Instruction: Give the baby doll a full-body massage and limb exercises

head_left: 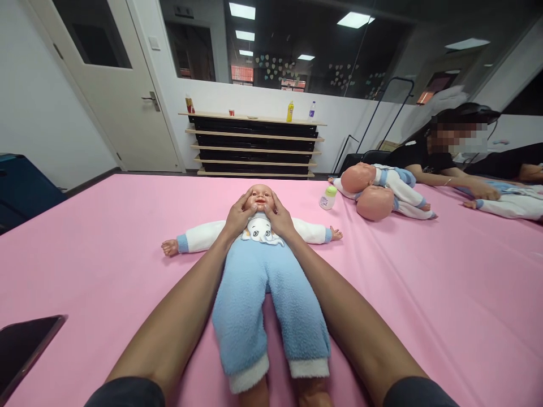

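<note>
A baby doll (265, 265) lies on its back on the pink-covered table, arms spread wide and legs toward me. It wears a white top with an animal face on the chest and fluffy light blue trousers. My left hand (240, 216) cups one side of the doll's head, its thumb by the mouth and chin. On the other side, my right hand (279, 216) mirrors it, thumb also near the chin. Both sets of fingers wrap along the cheeks, partly hiding the head. My forearms run along either side of the doll's body.
A small bottle with a green cap (328, 198) stands right of the doll. Further right lie two more dolls (375, 202), and a co-worker (441, 147) leans over another doll. A phone (27, 353) lies at the near left. Behind the pink table (106, 237) is a shelf unit (254, 120).
</note>
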Demonstrator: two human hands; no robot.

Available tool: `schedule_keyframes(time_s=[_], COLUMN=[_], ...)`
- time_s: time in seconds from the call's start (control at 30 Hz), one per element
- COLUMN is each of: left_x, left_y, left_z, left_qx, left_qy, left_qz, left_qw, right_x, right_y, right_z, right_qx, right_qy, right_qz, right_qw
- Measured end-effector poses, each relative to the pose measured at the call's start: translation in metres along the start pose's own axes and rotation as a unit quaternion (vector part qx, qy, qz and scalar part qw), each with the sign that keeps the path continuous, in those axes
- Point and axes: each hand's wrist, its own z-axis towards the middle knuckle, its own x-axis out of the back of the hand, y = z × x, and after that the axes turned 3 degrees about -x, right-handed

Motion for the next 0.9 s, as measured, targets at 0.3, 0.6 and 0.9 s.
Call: schedule_keyframes(time_s=[0.3,0.6,0.9], left_x=[-0.001,0.002,0.000], left_y=[0.001,-0.006,0.007], left_z=[0.000,0.003,-0.003], left_qx=[0.000,0.009,0.020], left_qy=[0.019,0.032,-0.001], left_qz=[0.005,0.004,0.033], left_qw=[1.000,0.999,0.999], right_x=[0.001,0.002,0.001], right_y=[-0.006,-0.005,-0.004], right_z=[-0.001,-0.003,0.001], right_qx=[0.006,0.010,0.004], right_qy=[-0.002,-0.015,-0.009], right_qz=[0.019,0.008,0.022], right_qw=[1.000,1.000,1.000])
